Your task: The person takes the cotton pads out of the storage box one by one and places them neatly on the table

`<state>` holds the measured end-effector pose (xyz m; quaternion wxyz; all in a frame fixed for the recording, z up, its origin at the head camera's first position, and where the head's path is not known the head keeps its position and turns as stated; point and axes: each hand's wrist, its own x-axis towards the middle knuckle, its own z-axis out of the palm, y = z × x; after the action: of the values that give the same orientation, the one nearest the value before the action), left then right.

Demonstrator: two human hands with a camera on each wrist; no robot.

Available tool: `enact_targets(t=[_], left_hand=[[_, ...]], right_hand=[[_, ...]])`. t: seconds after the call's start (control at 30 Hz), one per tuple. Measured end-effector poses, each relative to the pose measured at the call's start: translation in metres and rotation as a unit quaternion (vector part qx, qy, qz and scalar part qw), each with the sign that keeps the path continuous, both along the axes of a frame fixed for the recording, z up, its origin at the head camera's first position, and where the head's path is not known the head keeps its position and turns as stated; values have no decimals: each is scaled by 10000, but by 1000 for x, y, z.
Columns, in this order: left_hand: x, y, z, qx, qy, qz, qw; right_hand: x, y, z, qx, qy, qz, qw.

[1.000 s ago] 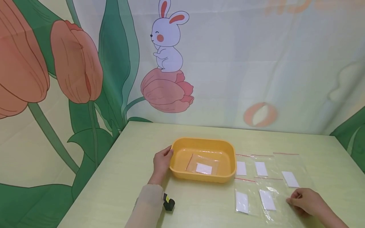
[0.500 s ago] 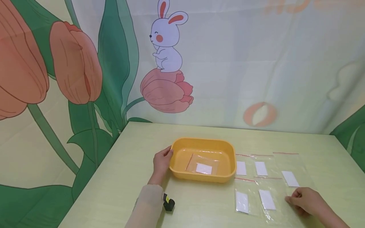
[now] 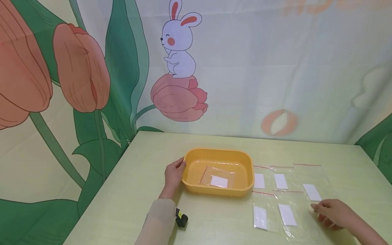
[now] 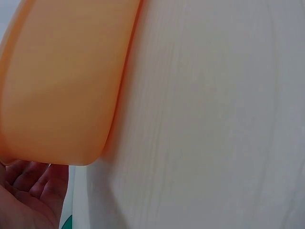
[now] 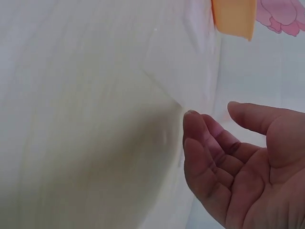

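A yellow plastic basin (image 3: 214,191) stands mid-table, and my left hand (image 3: 174,175) grips its left end with the thumb by the rim. In the left wrist view, fingers (image 4: 35,186) curl at the end of the basin's wall (image 4: 62,95). One zip bag (image 3: 208,175) with a white card lies inside the basin. Several more clear zip bags (image 3: 287,215), red-lined and with white cards, lie in two rows right of it. Above the bags' right edge hovers my right hand (image 3: 335,214). Its thumb stands apart from the loosely bent fingers in the right wrist view, holding nothing.
A small black object (image 3: 181,219) with a yellow mark is at the left sleeve (image 3: 160,217). The pale green table (image 3: 128,190) ends at a cloth backdrop (image 3: 239,68) printed with tulips and a rabbit.
My right hand has shifted slightly right and back, its thumb and fingertips parting from the bag's edge. The left hand and basin have stayed in place.
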<state>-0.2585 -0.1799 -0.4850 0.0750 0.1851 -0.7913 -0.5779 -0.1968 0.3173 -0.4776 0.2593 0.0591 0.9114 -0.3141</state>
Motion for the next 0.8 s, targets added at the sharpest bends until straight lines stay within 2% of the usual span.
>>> enact_targets(t=[0.33,0.53,0.8], left_hand=[[-1,1,0,34,-15,15,10000],[2,1,2,-92,31,58,9999],[2,0,2,-14,93,-10,10000]], right_hand=[[-10,-1,24,-582,123,309,9978],[-18,-8,37,-1298,376,660,9886],[-27,-27,55,-1698,861,811,9784]])
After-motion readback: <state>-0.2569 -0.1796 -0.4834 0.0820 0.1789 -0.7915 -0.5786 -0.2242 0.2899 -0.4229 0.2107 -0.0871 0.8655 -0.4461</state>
